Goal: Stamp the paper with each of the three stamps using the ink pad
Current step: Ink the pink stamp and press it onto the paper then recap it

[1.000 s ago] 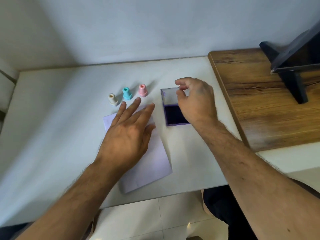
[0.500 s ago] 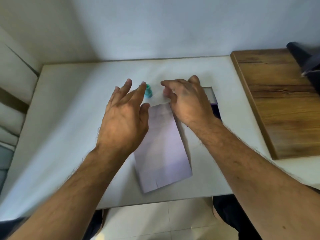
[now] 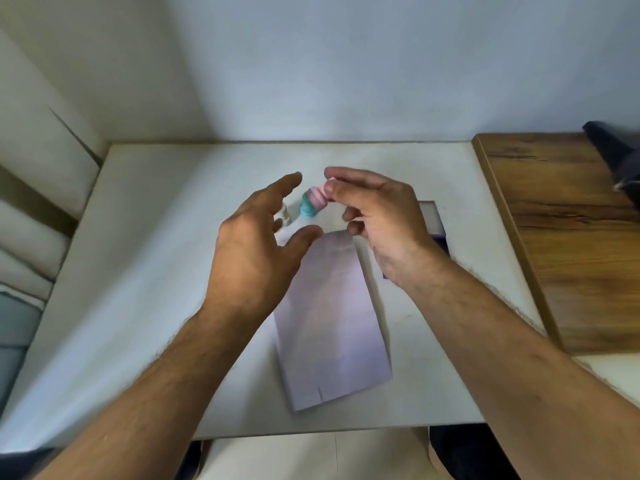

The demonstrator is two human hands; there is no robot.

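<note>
My right hand (image 3: 381, 216) pinches the pink stamp (image 3: 319, 196) by its top between thumb and forefinger, lifted and tilted above the table. Directly behind and below it stands the teal stamp (image 3: 307, 210). A sliver of the cream stamp (image 3: 286, 216) shows past my left fingers. My left hand (image 3: 258, 247) hovers with fingers spread, holding nothing, over the top left of the white paper (image 3: 332, 323). The open ink pad (image 3: 434, 221) lies right of the paper, mostly hidden by my right hand.
The white table (image 3: 156, 271) meets a wall at the back. A wooden board (image 3: 568, 237) adjoins it on the right, with a dark stand (image 3: 613, 150) at its far corner. The table's front edge runs just past the paper's near end.
My right hand left the ink pad's lid, moved left and picked up the pink stamp. My left hand lifted off the paper. The camera view shifted left.
</note>
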